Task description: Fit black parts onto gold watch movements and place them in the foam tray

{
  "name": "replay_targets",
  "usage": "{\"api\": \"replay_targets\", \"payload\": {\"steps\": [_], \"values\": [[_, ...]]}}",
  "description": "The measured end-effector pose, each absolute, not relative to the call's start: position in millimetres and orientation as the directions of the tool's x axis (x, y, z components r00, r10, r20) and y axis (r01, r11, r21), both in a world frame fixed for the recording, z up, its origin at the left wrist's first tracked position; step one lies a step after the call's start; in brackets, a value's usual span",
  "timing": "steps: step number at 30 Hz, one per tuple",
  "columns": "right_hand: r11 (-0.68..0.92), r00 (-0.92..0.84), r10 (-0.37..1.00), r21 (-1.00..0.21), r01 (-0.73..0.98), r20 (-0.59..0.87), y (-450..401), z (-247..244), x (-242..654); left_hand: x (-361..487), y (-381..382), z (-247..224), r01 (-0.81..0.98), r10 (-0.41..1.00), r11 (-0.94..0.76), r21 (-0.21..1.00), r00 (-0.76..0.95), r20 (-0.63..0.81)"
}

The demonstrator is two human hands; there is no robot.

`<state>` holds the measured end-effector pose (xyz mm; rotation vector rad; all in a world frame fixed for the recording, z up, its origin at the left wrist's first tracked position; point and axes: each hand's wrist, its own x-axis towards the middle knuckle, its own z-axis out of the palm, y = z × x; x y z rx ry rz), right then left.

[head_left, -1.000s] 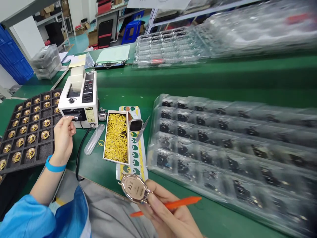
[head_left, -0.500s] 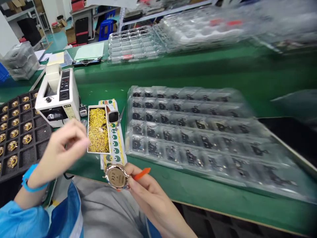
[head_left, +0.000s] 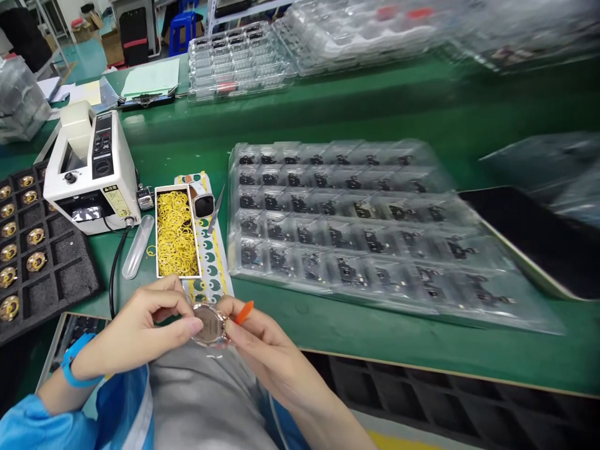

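Note:
In front of my lap, a round rose-gold watch case [head_left: 209,325] lies between my hands with its flat back facing up. My right hand [head_left: 262,340] grips its right edge between thumb and fingers. An orange pointed strip [head_left: 244,312] sticks up from those same fingers. My left hand [head_left: 152,322], with a blue wristband [head_left: 77,362], is closed at the case's left edge, its thumb on the back. Just beyond the hands stand a white box [head_left: 199,262] of yellow rings [head_left: 175,231] and a sheet of green stickers [head_left: 220,275].
A white tape dispenser [head_left: 115,175] stands left, beside a black foam tray [head_left: 75,278] of gold watch parts. Tweezers [head_left: 216,209] and a smartwatch [head_left: 203,205] lie by the box. A clear tray [head_left: 300,284] of black parts fills the middle. A black panel [head_left: 529,237] lies right.
My left hand has come down and right, from beside the white box onto the watch case. My right hand still holds the case. The view has shifted somewhat.

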<state>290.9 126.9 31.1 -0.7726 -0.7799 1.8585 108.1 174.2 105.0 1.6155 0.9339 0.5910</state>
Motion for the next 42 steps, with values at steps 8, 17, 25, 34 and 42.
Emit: {"api": "replay_targets", "payload": {"steps": [8, 17, 25, 34, 42], "values": [[-0.382, -0.357, 0.909, -0.778, -0.499, -0.216, 129, 32, 289, 108, 172, 99, 0.269, 0.849, -0.054, 0.962, 0.52, -0.098], [-0.388, -0.349, 0.908, -0.779, -0.493, -0.231, 130, 29, 287, 110, 170, 93, 0.318, 0.879, -0.117, 0.941, 0.474, -0.051], [-0.346, -0.319, 0.923, -0.824, -0.448, -0.214, 130, 30, 289, 110, 159, 90, 0.607, 0.927, -0.332, 0.722, 0.353, 0.13], [-0.323, -0.265, 0.938, -0.847, -0.423, -0.225, 132, 29, 291, 109, 168, 88, 0.33, 0.875, -0.44, 0.835, 0.367, 0.316], [-0.545, -0.277, 0.837, -0.68, -0.49, -0.471, 116, 55, 284, 135, 169, 53, -0.2, 0.781, -0.401, 0.894, 0.435, 0.448]]}}
